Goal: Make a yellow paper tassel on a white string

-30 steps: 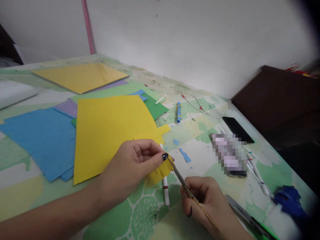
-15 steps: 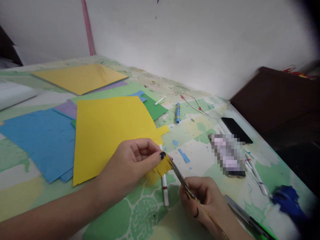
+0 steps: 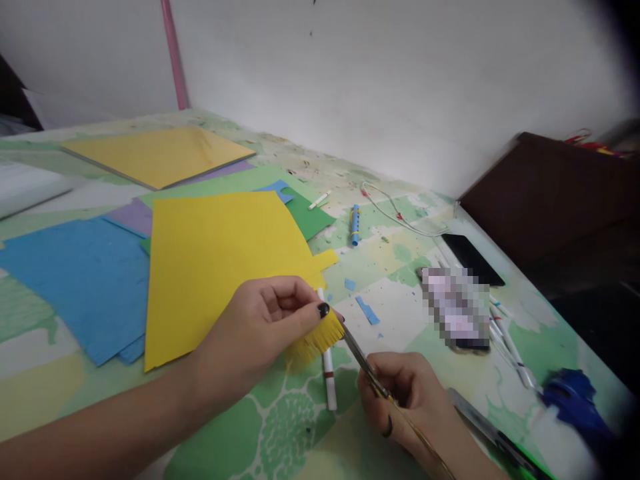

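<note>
My left hand (image 3: 273,317) pinches a small yellow paper strip (image 3: 320,335) whose lower edge is cut into a fine fringe. My right hand (image 3: 410,400) is closed around a pair of scissors (image 3: 364,363). The blade tips meet the right end of the fringed strip, close to my left fingertips. Beneath the strip, a white marker (image 3: 329,383) with a dark red band lies on the table. A large yellow sheet (image 3: 215,253) lies behind and to the left of my left hand, partly under it.
Blue sheets (image 3: 85,280) lie left and a yellow board (image 3: 165,157) at the back. Blue scraps (image 3: 367,310) and a rolled blue paper (image 3: 355,225) lie mid-table. At right are a phone (image 3: 455,310), a black device (image 3: 473,259), markers (image 3: 510,347), a cutter (image 3: 483,420) and a blue object (image 3: 575,400).
The fringed strip has shifted slightly at my left fingertips. The right thumb has moved a little on the scissors, and the blades look slightly closer together. Both hands stay in nearly the same place.
</note>
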Demonstrator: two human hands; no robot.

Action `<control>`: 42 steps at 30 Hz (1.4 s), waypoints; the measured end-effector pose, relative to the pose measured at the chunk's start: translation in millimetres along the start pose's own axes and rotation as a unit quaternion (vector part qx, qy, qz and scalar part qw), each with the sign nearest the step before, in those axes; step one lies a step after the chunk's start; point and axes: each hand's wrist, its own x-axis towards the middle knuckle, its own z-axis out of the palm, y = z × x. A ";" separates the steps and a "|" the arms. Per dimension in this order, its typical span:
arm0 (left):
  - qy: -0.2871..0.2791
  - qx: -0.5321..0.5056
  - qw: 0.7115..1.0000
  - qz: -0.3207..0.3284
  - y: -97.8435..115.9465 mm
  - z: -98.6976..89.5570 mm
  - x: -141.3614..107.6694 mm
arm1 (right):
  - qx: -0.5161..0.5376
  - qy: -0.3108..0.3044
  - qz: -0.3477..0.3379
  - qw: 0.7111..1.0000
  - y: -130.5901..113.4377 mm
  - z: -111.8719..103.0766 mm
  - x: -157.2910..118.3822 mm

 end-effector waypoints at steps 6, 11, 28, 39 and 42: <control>0.008 0.023 1.000 0.010 0.1 0.2 -0.4 | -0.027 0.010 0.015 0.999 -3.0 0.9 0.3; 0.005 0.030 0.999 0.010 -1.6 -0.3 0.3 | -0.045 0.017 0.026 0.999 -3.0 0.7 1.3; 0.000 0.035 0.999 0.019 -1.5 -0.9 2.4 | -0.038 0.021 0.037 0.998 -1.5 1.8 3.1; -0.006 0.028 1.000 0.012 -1.9 -1.4 1.1 | -0.035 0.030 0.044 0.998 -1.6 2.4 3.3; -0.018 0.020 1.000 0.007 -2.6 -1.4 2.3 | -0.029 0.035 0.054 0.998 -0.6 2.5 3.5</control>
